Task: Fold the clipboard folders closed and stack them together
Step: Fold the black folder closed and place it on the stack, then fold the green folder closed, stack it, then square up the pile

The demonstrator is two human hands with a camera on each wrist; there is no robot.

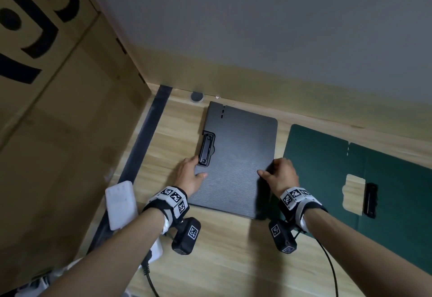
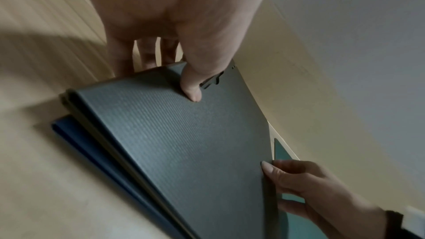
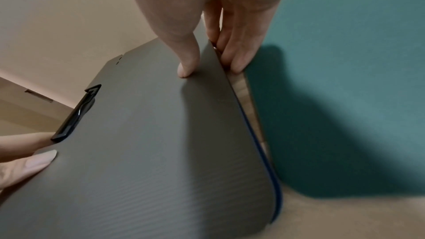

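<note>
Light wood-grain desk top (image 1: 224, 257), pale grey wall behind it, big brown cardboard box (image 1: 58, 133) standing left of the closed dark grey ribbed plastic clipboard folder (image 1: 238, 156). Grey folder lies mid-desk, far edge close to the wall, black clip (image 1: 206, 150) on its left edge. Under it a blue folder (image 2: 96, 159) edge shows, left wrist view. Left hand (image 1: 189, 175) grips the grey folder's left edge just below the clip, thumb on top, fingers curled under the edge. Right hand (image 1: 280, 177) pinches the grey folder's right edge, thumb on top, fingers tucked under. Open dark green flat clipboard folder (image 1: 350, 179) lies spread right of the grey folder, a narrow strip of desk between them, its own black clip (image 1: 371, 199) near the middle. Small round grey cap (image 1: 196, 96) by the wall, beyond the grey folder's far left corner. White plastic block (image 1: 120, 203) left of the grey folder, by the box. Bare desk nearer the person than the grey folder; black cables (image 1: 327, 261) trail there.
</note>
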